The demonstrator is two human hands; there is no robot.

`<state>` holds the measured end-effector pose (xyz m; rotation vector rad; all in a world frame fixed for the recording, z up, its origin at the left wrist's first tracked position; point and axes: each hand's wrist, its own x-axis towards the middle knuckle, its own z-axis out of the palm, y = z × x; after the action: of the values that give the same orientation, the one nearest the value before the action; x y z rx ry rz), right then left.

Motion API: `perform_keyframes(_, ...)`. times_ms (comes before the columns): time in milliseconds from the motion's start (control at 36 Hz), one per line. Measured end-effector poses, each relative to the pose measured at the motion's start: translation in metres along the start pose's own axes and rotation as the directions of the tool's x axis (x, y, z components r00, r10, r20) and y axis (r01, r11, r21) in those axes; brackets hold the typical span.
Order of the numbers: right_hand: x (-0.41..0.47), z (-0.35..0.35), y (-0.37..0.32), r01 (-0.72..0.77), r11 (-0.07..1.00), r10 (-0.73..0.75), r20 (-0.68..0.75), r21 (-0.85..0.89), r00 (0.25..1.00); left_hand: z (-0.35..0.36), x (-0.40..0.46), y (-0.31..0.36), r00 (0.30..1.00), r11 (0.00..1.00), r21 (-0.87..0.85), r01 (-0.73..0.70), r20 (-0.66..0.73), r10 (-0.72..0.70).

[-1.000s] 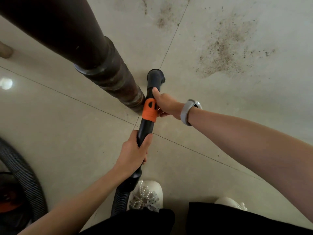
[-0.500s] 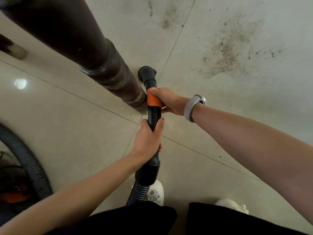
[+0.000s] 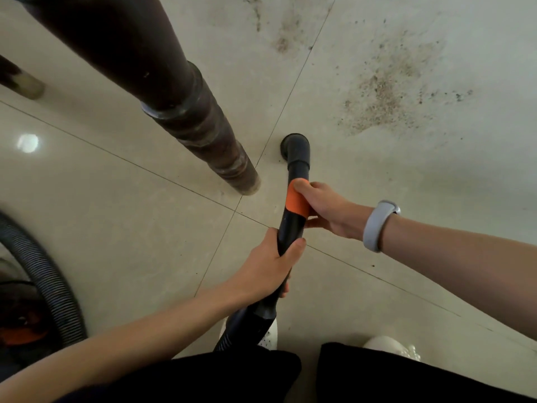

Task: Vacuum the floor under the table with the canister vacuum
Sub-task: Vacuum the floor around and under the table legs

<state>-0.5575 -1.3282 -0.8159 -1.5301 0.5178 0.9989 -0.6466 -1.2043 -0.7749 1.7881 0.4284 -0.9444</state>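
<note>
I hold a black vacuum wand [image 3: 292, 228] with an orange collar [image 3: 296, 200]. Its bent black nozzle [image 3: 296, 146] points down at the pale tiled floor, just right of a dark wooden table leg [image 3: 203, 126]. My left hand [image 3: 270, 266] grips the wand's lower black part. My right hand [image 3: 325, 207], with a grey wristband, grips the orange collar. Scattered brown dirt [image 3: 383, 94] lies on the tile beyond the nozzle to the right. More specks [image 3: 283, 42] lie farther back.
The ribbed grey hose [image 3: 49, 274] curves along the left edge, beside the dark and orange canister body [image 3: 20, 327]. A second table leg [image 3: 23, 82] stands at the far left. My white shoes [image 3: 389, 346] and black trouser legs fill the bottom.
The nozzle has swung from right beside the table leg's foot out to the right, away from it. Both hands kept their grip on the wand.
</note>
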Motion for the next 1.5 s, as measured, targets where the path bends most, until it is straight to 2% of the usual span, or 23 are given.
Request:
perform_keyframes(139,-0.006,0.012,0.013,-0.079,0.997,0.079,0.014,-0.007,0.997,-0.013,-0.007,-0.022,0.999,0.994,0.111,-0.017,0.048,0.012)
perform_keyframes(222,-0.005,0.026,0.011,-0.099,0.995,0.101,0.060,-0.029,0.993,-0.028,-0.007,-0.038,1.000,0.985,0.171,-0.025,0.012,0.023)
perform_keyframes(389,-0.002,0.055,0.008,-0.062,0.995,0.069,0.091,-0.080,0.993,-0.037,-0.013,-0.065,0.997,0.993,0.111,-0.027,-0.062,0.034)
perform_keyframes(528,-0.001,0.053,0.010,-0.042,0.994,0.051,0.092,-0.102,0.994,-0.032,-0.008,-0.071,0.995,0.988,0.147,-0.047,-0.079,0.059)
perform_keyframes(694,0.006,0.029,0.001,-0.046,0.999,0.047,-0.082,0.010,0.996,-0.032,0.019,-0.040,0.990,0.972,0.190,-0.137,0.017,0.137)
perform_keyframes(861,0.009,-0.015,0.002,-0.031,0.983,0.084,-0.296,0.180,0.951,-0.019,0.050,0.004,0.970,0.946,0.247,-0.209,0.172,0.170)
perform_keyframes(972,0.004,-0.040,0.006,-0.022,0.963,0.128,-0.385,0.267,0.914,-0.004,0.067,0.022,0.956,0.923,0.306,-0.235,0.244,0.162)
perform_keyframes(1111,0.003,-0.064,0.007,0.006,0.958,0.131,-0.458,0.286,0.879,0.010,0.083,0.039,0.941,0.909,0.321,-0.266,0.290,0.172)
perform_keyframes(1278,0.016,-0.065,-0.016,0.051,0.928,0.108,-0.396,0.370,0.912,0.003,0.094,0.051,0.963,0.880,0.393,-0.268,0.145,0.229)
perform_keyframes(1500,0.036,-0.016,-0.038,0.033,0.922,0.055,-0.214,0.386,0.975,-0.019,0.079,0.012,0.961,0.920,0.350,-0.176,-0.142,0.238)
